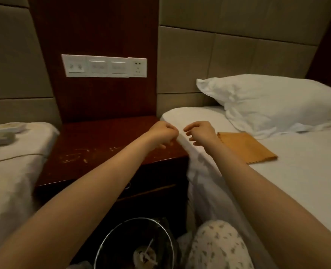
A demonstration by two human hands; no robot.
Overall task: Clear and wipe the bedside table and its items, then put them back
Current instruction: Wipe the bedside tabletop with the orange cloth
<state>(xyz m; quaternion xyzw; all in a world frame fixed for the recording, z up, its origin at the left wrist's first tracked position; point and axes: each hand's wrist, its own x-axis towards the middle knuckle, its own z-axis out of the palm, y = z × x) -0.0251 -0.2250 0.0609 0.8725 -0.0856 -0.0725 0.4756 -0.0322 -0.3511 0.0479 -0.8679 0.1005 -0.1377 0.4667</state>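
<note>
— Orange folded cloth (246, 147), where?
— Just right of the right hand (199, 133), which hangs loose, empty. Left hand (161, 133) is clenched over the dark wooden bedside table (102, 144).
— Handling?
— Soft, light, probably; pinch its hand-side edge.

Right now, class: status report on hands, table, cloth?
Left hand fisted over bedside table. Right hand loose, empty, near orange cloth on bed. Bin below.

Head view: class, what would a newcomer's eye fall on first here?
Two bare arms reach forward, left hand curled, right hand loose, meeting above the right edge of the dark bedside table. An orange cloth lies flat on the white bed beside the right hand, near a pillow.
</note>
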